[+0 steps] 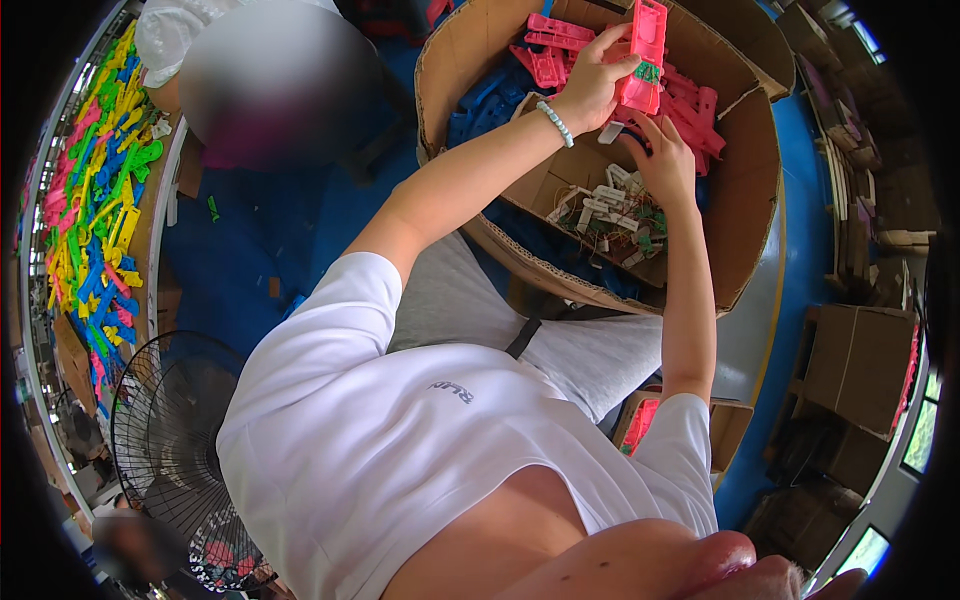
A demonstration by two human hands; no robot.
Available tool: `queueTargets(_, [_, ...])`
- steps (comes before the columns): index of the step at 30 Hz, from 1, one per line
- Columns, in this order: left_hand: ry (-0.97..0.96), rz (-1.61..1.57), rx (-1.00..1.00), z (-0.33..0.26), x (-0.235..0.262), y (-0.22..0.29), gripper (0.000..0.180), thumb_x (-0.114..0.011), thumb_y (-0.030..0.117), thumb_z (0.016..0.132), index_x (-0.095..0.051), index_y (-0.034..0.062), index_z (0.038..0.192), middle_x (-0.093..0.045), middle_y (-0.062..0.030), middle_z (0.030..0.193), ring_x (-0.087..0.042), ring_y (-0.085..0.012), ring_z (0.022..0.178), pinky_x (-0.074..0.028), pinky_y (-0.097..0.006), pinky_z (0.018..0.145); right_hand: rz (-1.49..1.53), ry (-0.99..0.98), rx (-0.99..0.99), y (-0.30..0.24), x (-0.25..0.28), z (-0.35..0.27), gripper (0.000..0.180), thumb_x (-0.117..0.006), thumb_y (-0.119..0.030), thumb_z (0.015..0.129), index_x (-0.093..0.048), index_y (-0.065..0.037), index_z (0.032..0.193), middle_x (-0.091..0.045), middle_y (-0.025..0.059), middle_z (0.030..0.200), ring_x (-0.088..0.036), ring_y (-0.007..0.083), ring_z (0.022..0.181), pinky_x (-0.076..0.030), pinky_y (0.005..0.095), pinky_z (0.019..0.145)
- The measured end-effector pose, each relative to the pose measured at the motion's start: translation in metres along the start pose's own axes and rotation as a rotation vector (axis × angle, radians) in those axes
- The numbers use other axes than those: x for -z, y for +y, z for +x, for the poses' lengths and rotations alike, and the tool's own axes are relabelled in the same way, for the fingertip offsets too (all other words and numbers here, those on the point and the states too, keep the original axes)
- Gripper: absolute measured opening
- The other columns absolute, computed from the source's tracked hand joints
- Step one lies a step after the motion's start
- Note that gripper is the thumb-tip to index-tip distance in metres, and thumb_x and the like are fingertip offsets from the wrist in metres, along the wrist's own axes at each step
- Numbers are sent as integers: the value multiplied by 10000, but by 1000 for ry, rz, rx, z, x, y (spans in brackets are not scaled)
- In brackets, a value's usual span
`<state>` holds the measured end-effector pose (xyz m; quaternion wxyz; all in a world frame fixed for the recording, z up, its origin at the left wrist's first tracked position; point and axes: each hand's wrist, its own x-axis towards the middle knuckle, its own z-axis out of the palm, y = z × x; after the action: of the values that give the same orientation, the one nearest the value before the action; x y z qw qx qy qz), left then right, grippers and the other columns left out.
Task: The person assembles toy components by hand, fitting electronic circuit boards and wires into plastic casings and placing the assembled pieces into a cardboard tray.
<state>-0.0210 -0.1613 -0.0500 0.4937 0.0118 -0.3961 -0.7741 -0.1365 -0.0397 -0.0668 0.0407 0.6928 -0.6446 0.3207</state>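
My left hand [590, 88], with a beaded bracelet at its wrist, grips a long pink plastic shell [648, 35] over the large cardboard box. A small green circuit board [647, 72] sits in the shell's lower part. Just below the shell's lower end, my right hand [665, 165] has its thumb and fingers closed together; what they pinch is too small to make out. Beside my right thumb hangs a small white part [610, 132]. Under my hands, a cardboard tray [530, 188] holds several white connector-like pieces [612, 205] with thin wires and green boards.
More pink shells [690, 105] and blue plastic parts [485, 105] lie inside the big cardboard box [750, 160]. At left, a person sits by a table heaped with colourful plastic parts [100, 220]. A black fan [175, 430] stands left of me; a small carton [733, 440] is at my right.
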Motion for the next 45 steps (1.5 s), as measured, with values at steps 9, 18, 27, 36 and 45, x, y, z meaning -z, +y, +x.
queueTargets(9, [167,122,0,7,17,-4,461,-533,-7,917,-426,76,1358,-622,-121,1116,-647,-204,945,-559,-354,810,312,2,99,-14,-1,-3,224,-759,-63,744,-704,-50,960,-575,105,880,-575,226,736,-474,345,685])
queueTargets(18, [-28,225,403,-12,4,-11,432,-501,191,999,-403,72,1402,-599,-74,1174,-606,-143,1039,-550,-310,813,507,672,-104,-1,23,14,165,-675,17,855,-624,23,1011,-662,86,996,-646,120,833,-538,264,688])
queueTargets(27, [-279,177,407,-27,-6,-16,459,-452,244,1025,-327,103,1443,-611,-84,1099,-658,-186,851,-572,-345,681,284,723,-99,12,47,10,164,-678,-27,855,-661,-6,1016,-663,105,951,-693,195,794,-566,292,684])
queueTargets(36, [-166,501,70,-21,3,-25,451,-436,240,1029,-330,82,1438,-604,-84,1028,-633,-159,760,-544,-315,620,133,536,-265,19,57,10,124,-690,-22,838,-672,-7,960,-672,109,962,-689,192,805,-565,284,700])
queueTargets(45, [-337,315,391,-33,-17,-7,465,-439,223,1027,-354,84,1463,-621,-67,936,-626,-144,737,-537,-296,656,24,775,33,18,54,20,116,-708,5,822,-686,2,936,-700,100,903,-694,195,796,-550,281,703])
